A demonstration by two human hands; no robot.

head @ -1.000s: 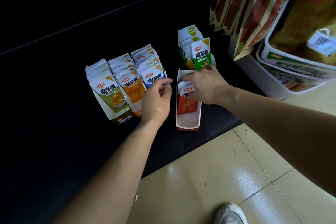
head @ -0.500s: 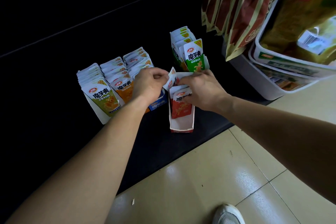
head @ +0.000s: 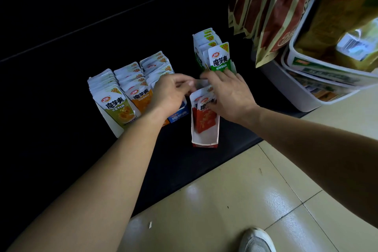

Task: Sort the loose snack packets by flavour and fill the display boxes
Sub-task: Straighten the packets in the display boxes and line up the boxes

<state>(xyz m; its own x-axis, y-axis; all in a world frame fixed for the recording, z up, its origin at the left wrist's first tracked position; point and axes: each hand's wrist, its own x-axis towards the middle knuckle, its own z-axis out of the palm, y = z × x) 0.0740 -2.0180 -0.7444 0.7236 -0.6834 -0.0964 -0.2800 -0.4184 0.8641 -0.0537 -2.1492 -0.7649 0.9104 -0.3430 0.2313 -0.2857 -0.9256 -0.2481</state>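
Your right hand [head: 229, 96] lay over the top of the red packets [head: 205, 117]. Its thumb curled across the face of the front one and its fingers reached over their upper edges, so it gripped them where they stood. The packets stood upright at the rear of the red box [head: 204, 142], directly beneath your palm. The front part of the box, nearer to you than the hand, showed its bare white floor. Your left hand [head: 169, 93] was just left of the same box, its fingers curled toward the thumb near the box's back corner, close to your right fingertips. Blur hid whether they pinched anything, so I cannot tell.

Under and to the left of your left hand stood three boxes side by side: the blue box [head: 179, 115], partly covered by your wrist, then the orange box [head: 166, 123], then the olive box [head: 110, 123] farthest left. Each was packed with upright packets. Just beyond your right hand stood the green box [head: 197, 57], full of green packets [head: 219, 58]. All the boxes sat on a low black shelf [head: 184, 170] beside the tiled floor [head: 225, 190]. To the right of your right hand stood white tubs [head: 302, 96] of bagged goods, with brown-and-red bags [head: 272, 16] above them.
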